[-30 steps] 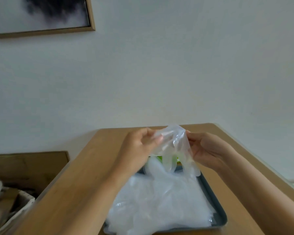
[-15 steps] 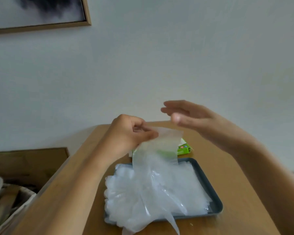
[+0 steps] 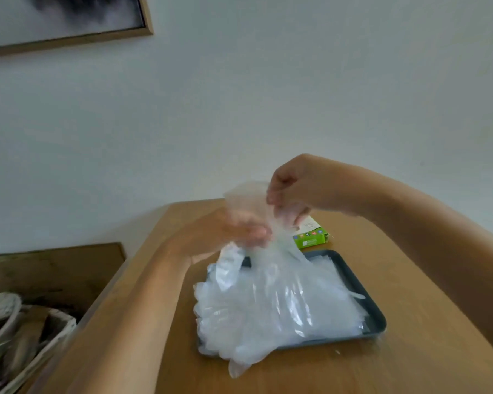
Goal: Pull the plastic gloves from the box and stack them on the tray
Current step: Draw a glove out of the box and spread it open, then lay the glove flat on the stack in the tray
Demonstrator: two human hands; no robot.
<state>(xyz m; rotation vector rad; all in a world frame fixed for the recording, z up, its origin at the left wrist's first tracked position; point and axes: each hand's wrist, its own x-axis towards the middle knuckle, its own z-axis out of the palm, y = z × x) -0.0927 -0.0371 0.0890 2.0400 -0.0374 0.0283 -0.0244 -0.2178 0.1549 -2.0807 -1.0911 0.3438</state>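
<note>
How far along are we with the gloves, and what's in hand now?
Done: a thick stack of gloves lies on the tray, some overhanging its near edge. In hand: the right hand pinches one glove above the tray; the blurred left hand is at it too. Left: laying it down; what remains in the box cannot be seen.

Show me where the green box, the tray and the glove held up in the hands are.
green box (image 3: pixel 310 240): head view, on its green front face.
tray (image 3: pixel 374 311): head view, on its dark right rim.
held glove (image 3: pixel 245 194): head view, on its raised upper part.
</note>
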